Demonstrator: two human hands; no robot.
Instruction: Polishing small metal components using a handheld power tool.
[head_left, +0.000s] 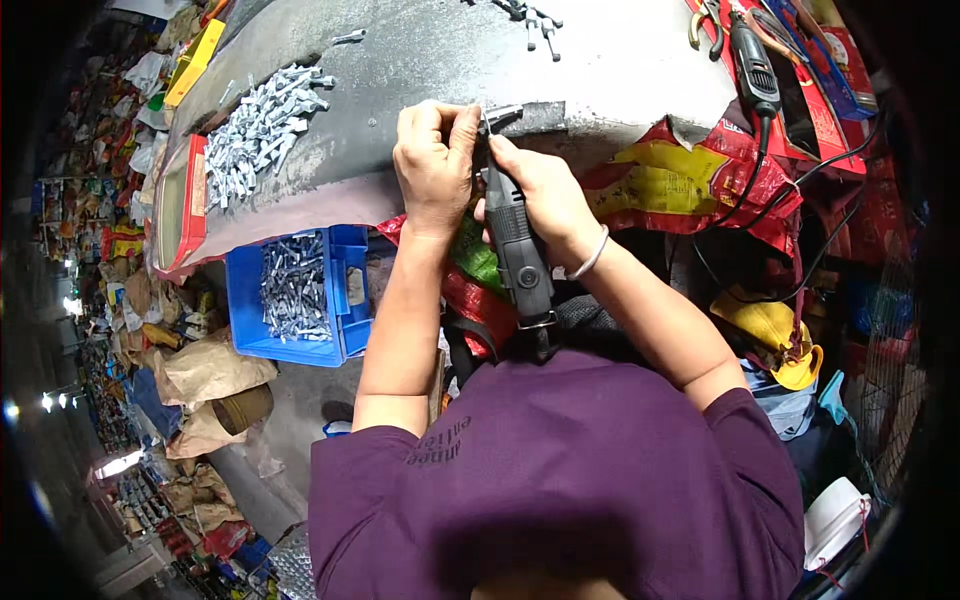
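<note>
My left hand is closed around a small grey metal part and holds it at the front edge of the grey workbench. My right hand grips a dark grey handheld rotary grinder whose tip points up at the part between my hands. Its body runs down toward my chest. A bracelet sits on my right wrist.
A heap of grey metal parts lies on the bench at the left. A blue crate with more parts stands below it. A second black power tool and red-handled pliers lie at the upper right. A yellow hard hat sits at the right.
</note>
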